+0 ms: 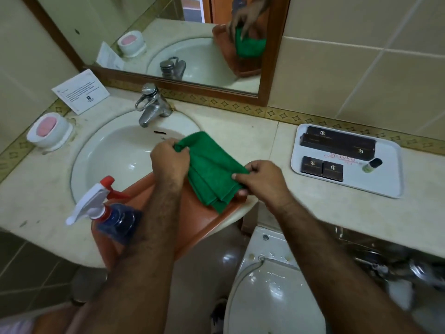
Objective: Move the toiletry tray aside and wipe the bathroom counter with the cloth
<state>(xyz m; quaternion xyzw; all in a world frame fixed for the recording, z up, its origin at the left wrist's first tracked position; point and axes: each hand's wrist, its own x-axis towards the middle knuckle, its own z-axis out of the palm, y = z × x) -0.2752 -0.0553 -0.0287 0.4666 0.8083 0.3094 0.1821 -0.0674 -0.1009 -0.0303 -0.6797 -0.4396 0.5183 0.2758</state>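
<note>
A folded green cloth (pixel 212 169) hangs between both hands above the sink's front right edge. My left hand (pixel 169 160) pinches its upper left corner, and my right hand (pixel 261 178) grips its right edge. The white toiletry tray (pixel 390 179) lies on the beige counter (pixel 265 141) at the right, near the wall. It carries several dark boxes (pixel 337 141) and a small bottle (pixel 372 165).
A brown plastic tray (pixel 192 225) sits over the sink's front rim with a blue spray bottle (pixel 113 213) on it. A chrome tap (pixel 151 104), a soap dish (pixel 49 132) and a white card (pixel 80 91) stand at the left. A toilet (pixel 277 285) is below.
</note>
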